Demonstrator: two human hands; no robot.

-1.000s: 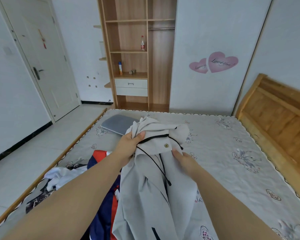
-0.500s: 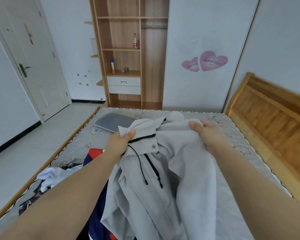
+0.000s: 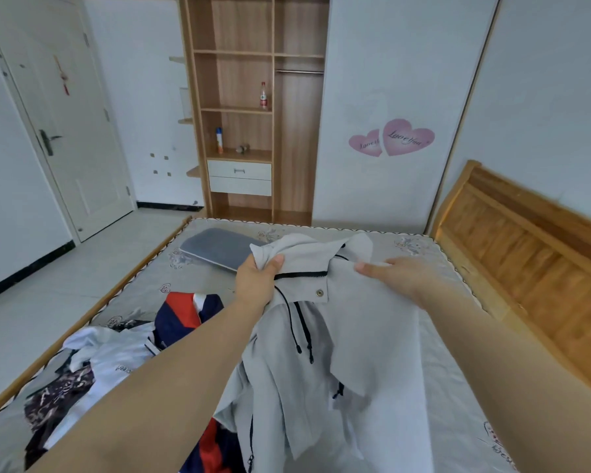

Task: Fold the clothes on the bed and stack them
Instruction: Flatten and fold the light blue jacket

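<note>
A light grey hooded jacket point(image 3: 338, 336) is held up over the middle of the bed point(image 3: 434, 387) by 2 hands, its collar end raised toward the bed's far edge and its body trailing down to the near edge. The left hand point(image 3: 258, 281) is closed round a bunched fold of the hood or collar fabric, thumb on top. The right hand point(image 3: 394, 273) is laid on the cloth at the other shoulder with the thumb extended; whether its fingers are curled under the fabric cannot be told, as they are hidden behind the hand.

Against 1 second ago, the right hand has been carried out from just beside the left hand toward the headboard point(image 3: 526, 240) side, so the collar has been drawn wider and the 2 black drawstrings point(image 3: 301, 331) hang clear. Half a second ago the right hand was seen gripping a raised fold; now it appears flatter and lower. The garment is judged to be in the spreading stage, before any fold is made.

Other unfolded clothes, a navy and red garment point(image 3: 185, 312) and a white garment point(image 3: 110, 356), lie heaped along the bed's left edge. A grey pillow point(image 3: 215, 247) sits at the far left corner. No stack is seen yet.
</note>
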